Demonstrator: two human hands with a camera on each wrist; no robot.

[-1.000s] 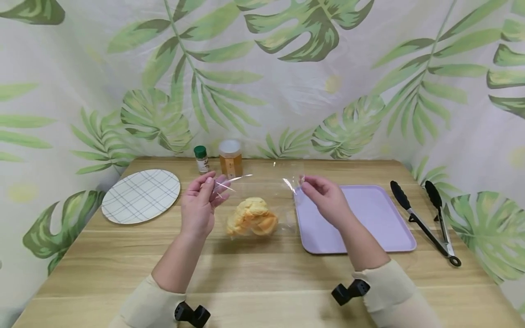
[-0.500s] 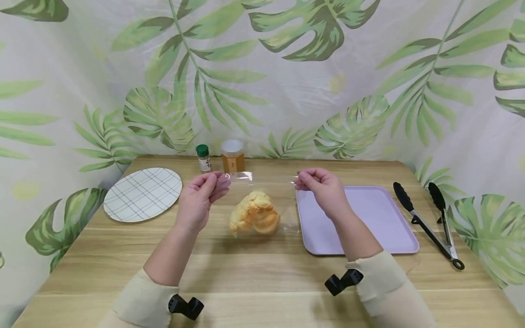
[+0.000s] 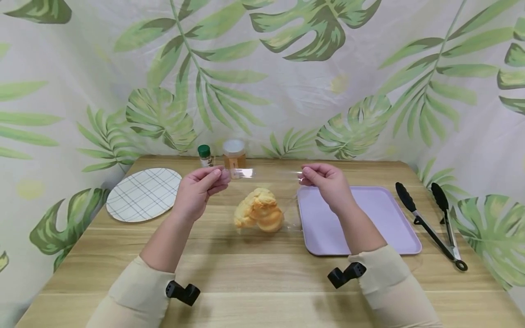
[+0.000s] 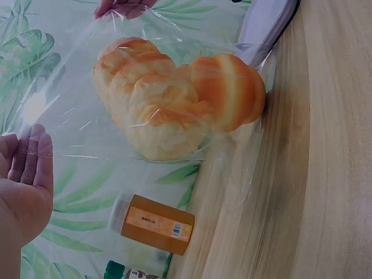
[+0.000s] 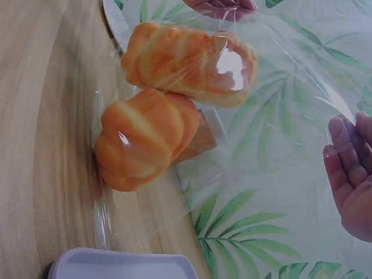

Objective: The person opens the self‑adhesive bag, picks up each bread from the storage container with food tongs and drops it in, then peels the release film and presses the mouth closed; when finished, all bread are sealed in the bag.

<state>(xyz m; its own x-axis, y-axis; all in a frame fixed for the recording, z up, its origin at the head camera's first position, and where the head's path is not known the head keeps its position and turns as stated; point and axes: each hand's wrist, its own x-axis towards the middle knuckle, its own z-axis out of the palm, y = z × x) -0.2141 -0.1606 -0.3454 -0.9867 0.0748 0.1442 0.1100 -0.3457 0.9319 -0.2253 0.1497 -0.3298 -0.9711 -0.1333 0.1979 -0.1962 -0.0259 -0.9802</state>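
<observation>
A clear plastic bag [image 3: 247,173] hangs upright over the table, stretched between the two hands. My left hand [image 3: 194,193] pinches its top left corner between thumb and fingers. At the top right corner, my right hand [image 3: 328,187] pinches the film the same way. Inside the bag lie two breads: a long bumpy loaf [image 4: 154,96] and a rounder, golden ridged bun [image 5: 142,139]. They lean against each other near the bag's bottom, seen through the film. The bag's top edge runs nearly straight and catches a bright glare.
A lilac tray [image 3: 381,228] lies on the right, with black and silver tongs [image 3: 434,234] beyond it. On the left is a checked oval plate [image 3: 143,196]. An amber jar [image 3: 234,159] and a green-capped shaker [image 3: 204,155] stand at the back of the wooden table [image 3: 254,278].
Both hands have risen slightly, and the bag's top edge has gone from loose and wrinkled to taut and straight. The breads have lifted a little with the bag.
</observation>
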